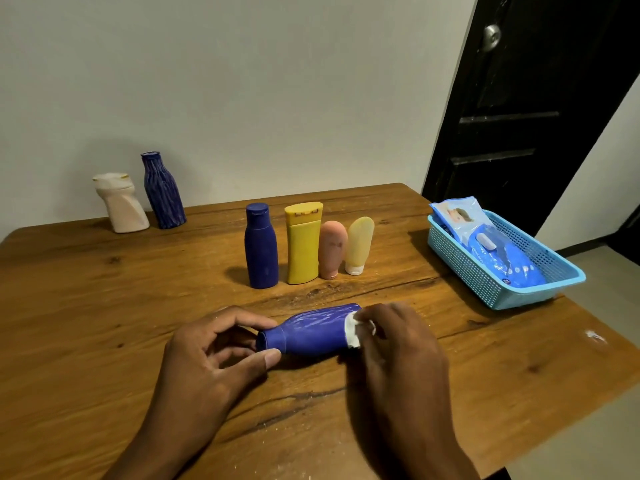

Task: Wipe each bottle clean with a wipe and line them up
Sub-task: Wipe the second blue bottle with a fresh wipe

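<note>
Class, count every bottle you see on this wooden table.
7. Four stand in a centre row: dark blue bottle, yellow bottle, pink tube, pale yellow tube. Far left: white bottle, striped blue bottle. One blue bottle lies between the hands.

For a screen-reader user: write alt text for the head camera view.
Two hands wipe a blue bottle lying on a wooden table: the left hand pinches its neck, the right hand presses a white wipe to its base. Behind stand four bottles in a row, two more far left, and a blue basket of wipe packs at right.
</note>
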